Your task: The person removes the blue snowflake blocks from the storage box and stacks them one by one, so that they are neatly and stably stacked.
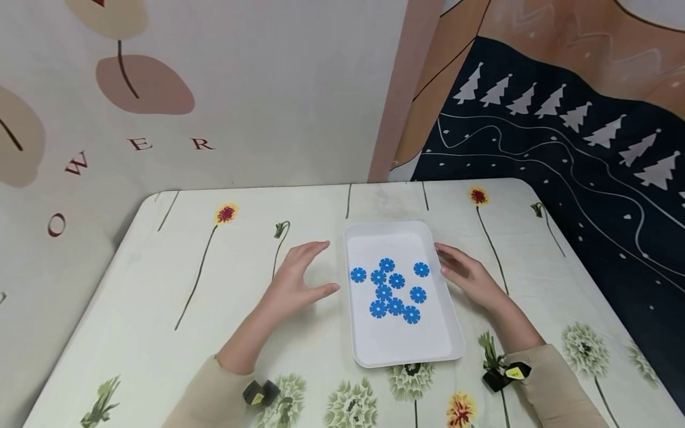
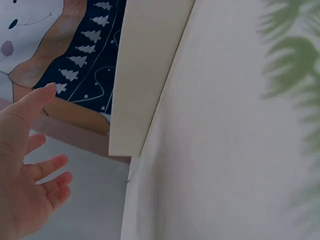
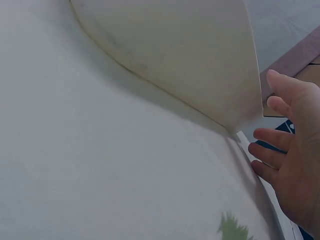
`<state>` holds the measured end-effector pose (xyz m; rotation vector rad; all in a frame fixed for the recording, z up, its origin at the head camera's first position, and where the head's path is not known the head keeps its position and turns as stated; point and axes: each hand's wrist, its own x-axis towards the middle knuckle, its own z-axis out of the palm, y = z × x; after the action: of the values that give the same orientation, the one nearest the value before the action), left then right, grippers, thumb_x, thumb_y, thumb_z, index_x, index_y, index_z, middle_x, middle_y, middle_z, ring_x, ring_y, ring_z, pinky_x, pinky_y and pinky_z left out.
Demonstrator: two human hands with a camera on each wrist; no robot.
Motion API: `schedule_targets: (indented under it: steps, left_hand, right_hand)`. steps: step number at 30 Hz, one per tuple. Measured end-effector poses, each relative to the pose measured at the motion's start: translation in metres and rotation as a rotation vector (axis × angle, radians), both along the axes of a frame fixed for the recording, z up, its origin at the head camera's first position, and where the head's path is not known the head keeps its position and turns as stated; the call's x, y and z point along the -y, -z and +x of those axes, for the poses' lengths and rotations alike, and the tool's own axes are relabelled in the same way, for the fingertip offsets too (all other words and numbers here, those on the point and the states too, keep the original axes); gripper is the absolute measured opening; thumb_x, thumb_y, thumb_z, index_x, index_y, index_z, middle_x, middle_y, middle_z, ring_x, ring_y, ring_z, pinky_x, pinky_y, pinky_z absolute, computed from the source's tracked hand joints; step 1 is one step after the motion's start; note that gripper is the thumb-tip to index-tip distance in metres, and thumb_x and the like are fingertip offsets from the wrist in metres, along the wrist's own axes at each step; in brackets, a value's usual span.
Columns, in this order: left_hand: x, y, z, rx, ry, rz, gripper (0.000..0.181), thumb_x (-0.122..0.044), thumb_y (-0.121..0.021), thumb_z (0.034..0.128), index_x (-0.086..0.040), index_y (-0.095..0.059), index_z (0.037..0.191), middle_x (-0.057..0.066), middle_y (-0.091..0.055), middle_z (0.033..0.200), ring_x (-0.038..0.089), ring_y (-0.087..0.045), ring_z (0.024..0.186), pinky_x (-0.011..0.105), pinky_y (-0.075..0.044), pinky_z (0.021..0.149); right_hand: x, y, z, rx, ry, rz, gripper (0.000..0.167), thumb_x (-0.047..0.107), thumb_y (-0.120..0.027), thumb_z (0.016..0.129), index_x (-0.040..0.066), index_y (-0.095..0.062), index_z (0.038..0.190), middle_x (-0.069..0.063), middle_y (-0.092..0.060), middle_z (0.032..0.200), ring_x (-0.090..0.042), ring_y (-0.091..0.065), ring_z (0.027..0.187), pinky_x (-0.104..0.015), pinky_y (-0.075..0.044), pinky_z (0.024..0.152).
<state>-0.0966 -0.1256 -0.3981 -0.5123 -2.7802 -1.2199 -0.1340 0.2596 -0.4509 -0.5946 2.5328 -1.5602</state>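
Observation:
A white rectangular tray (image 1: 407,348) lies on the table, with several blue notched plastic discs (image 1: 396,280) in its middle, some touching or overlapping. To its left, my left hand (image 1: 294,279) is held apart from the rim, thumb and fingers spread and nothing between them. The left wrist view shows that same hand (image 2: 25,170) beside the tray's outer wall (image 2: 145,75). My right hand (image 1: 473,279) is at the right side, fingertips close against the tray's edge; whether they touch cannot be told. In the right wrist view its relaxed fingers (image 3: 272,155) hold nothing.
A cloth printed with flowers covers the table (image 1: 225,309). Behind the table's far edge hangs a pale printed wall covering (image 1: 278,89), and on the right a dark one with white trees (image 1: 535,142). Small black devices (image 1: 260,393) sit at both wrists.

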Motion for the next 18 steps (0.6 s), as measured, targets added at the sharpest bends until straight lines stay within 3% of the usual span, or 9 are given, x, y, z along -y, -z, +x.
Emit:
schedule_targets:
  steps: [13,18]
  left_hand:
    - [-0.034,0.007,-0.019,-0.035,0.163,-0.043,0.074,-0.036,-0.081,0.0759,-0.011,-0.05,0.139,0.007,-0.048,0.138,0.024,-0.038,0.129,0.045,-0.033,0.103]
    - [-0.049,0.005,-0.026,-0.023,0.193,-0.062,0.072,-0.036,-0.081,0.0755,-0.013,-0.052,0.138,0.005,-0.051,0.136,0.022,-0.039,0.127,0.044,-0.033,0.102]
  right_hand:
    - [0.001,0.008,-0.002,0.009,-0.009,0.039,0.053,-0.001,-0.056,0.095,-0.005,-0.036,0.144,-0.027,-0.034,0.146,-0.045,-0.034,0.131,-0.056,-0.026,0.103]
    - [0.0,0.007,0.0,0.001,-0.025,0.023,0.053,0.004,-0.058,0.095,0.001,-0.038,0.145,-0.022,-0.036,0.146,-0.04,-0.035,0.132,-0.024,-0.03,0.104]
